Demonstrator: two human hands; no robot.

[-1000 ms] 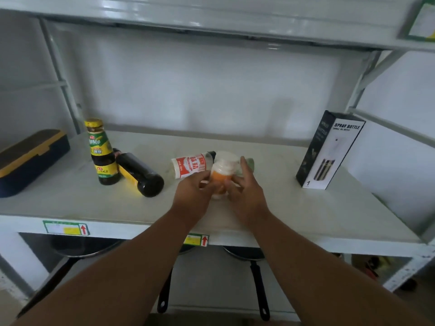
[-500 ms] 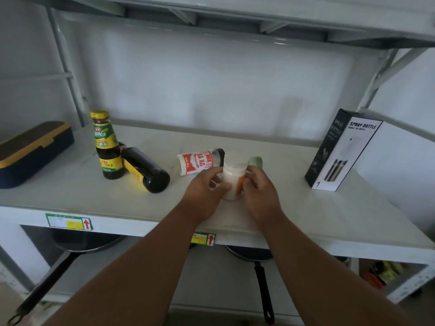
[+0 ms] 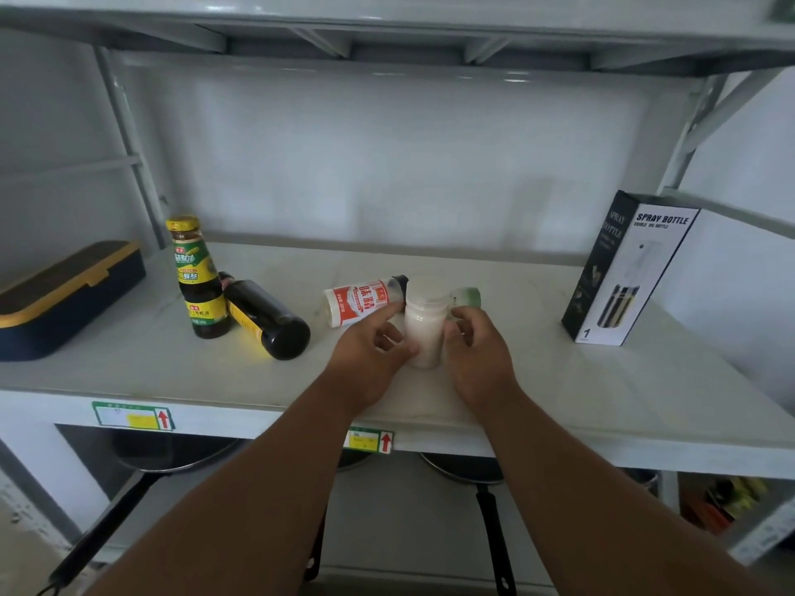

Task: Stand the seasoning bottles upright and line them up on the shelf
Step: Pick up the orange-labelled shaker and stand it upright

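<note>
A white jar (image 3: 425, 331) stands upright on the white shelf (image 3: 580, 380), near the front middle. My left hand (image 3: 370, 359) touches its left side with thumb and fingertips, and my right hand (image 3: 479, 354) holds its right side. Just behind it a red-and-white labelled bottle (image 3: 359, 302) with a black cap lies on its side. A green-capped bottle (image 3: 468, 296) lies behind the jar, mostly hidden. Further left a dark sauce bottle (image 3: 195, 279) with a yellow cap stands upright, and a dark bottle (image 3: 269, 322) lies against it.
A black-and-white spray bottle box (image 3: 623, 268) stands at the right end of the shelf. A navy box with a yellow lid (image 3: 64, 294) sits at the far left. Frying pans (image 3: 469, 471) hang or rest on the level below. Another shelf is close overhead.
The jar, tilted with an orange side showing a second ago, now stands upright on the shelf. My fingers have loosened slightly around it. The view has shifted up a little.
</note>
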